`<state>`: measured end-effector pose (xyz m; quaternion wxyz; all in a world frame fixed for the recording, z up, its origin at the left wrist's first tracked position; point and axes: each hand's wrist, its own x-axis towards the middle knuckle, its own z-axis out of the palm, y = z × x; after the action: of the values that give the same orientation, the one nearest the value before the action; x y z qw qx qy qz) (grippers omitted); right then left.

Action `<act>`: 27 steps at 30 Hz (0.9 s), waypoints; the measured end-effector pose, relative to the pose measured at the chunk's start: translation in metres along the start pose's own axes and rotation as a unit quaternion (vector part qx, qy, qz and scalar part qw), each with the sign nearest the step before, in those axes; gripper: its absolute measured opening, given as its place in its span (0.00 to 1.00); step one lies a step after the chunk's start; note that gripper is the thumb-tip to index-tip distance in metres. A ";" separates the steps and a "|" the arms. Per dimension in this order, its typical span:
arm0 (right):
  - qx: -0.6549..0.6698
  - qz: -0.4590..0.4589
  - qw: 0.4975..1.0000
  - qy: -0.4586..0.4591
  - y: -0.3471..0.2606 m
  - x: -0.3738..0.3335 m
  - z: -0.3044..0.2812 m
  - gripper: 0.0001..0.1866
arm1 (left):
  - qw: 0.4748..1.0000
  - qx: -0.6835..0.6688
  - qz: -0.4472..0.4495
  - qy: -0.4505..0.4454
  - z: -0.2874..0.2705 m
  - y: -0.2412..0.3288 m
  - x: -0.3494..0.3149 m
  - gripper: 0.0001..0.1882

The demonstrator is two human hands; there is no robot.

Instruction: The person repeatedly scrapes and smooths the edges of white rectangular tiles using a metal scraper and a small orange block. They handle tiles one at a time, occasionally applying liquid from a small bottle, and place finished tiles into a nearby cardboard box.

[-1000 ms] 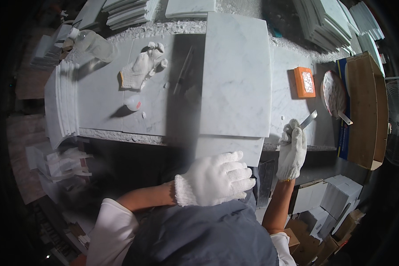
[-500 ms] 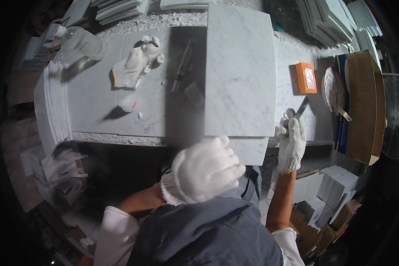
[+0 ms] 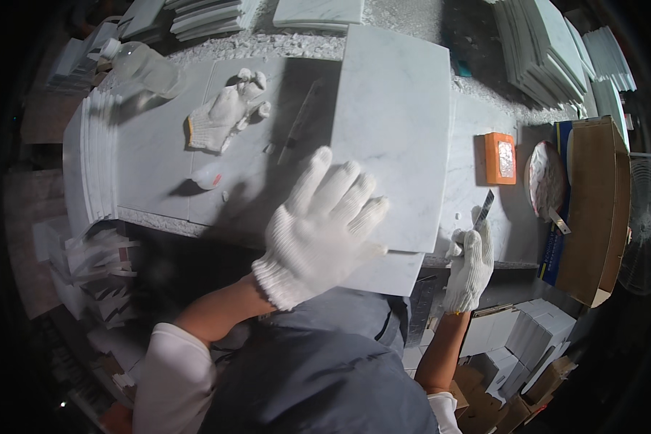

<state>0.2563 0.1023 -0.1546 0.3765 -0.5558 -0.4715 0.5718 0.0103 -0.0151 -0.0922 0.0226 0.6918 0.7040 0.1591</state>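
Marble slab [image 3: 398, 130] partly behind left fingers [image 3: 357, 195]

Before me on the surface [image 3: 159, 166] lies a slab [image 3: 398, 137], my left hand [image 3: 322, 228] over its near left corner. Left of the slab are a glove [image 3: 220, 119] and, farther left, a bottle [image 3: 150, 70]; right, a block [image 3: 500, 158], then a box [image 3: 592, 210]. Tiles [image 3: 541, 58] are stacked behind the block.

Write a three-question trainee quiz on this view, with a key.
1. Which hand holds the flat metal tool?
2. True or false: the left hand is bare.
3. Which lies nearest the orange block: a) clear bottle, b) loose glove, c) cardboard box?

Key:
1. The right hand.
2. False; it is gloved.
3. c.
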 end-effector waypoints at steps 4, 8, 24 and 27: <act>-0.043 0.003 0.997 0.059 -0.013 0.004 -0.024 0.25 | 1.000 -0.005 0.001 -0.012 -0.010 0.006 -0.009 0.25; -0.052 -0.013 0.990 0.129 -0.019 0.021 -0.055 0.24 | 0.997 -0.065 0.028 0.033 -0.009 0.008 -0.018 0.23; -0.118 -0.024 0.979 0.166 -0.045 0.105 -0.115 0.16 | 0.972 -0.195 0.127 0.008 0.028 0.031 -0.006 0.13; -0.151 -0.017 0.978 0.144 -0.050 0.111 -0.110 0.15 | 0.974 -0.161 0.147 0.062 0.030 0.033 -0.006 0.12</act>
<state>0.3496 0.2353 -0.1307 0.3616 -0.6747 -0.5030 0.4012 0.0495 -0.0151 -0.1134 0.0668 0.7640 0.5594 0.3144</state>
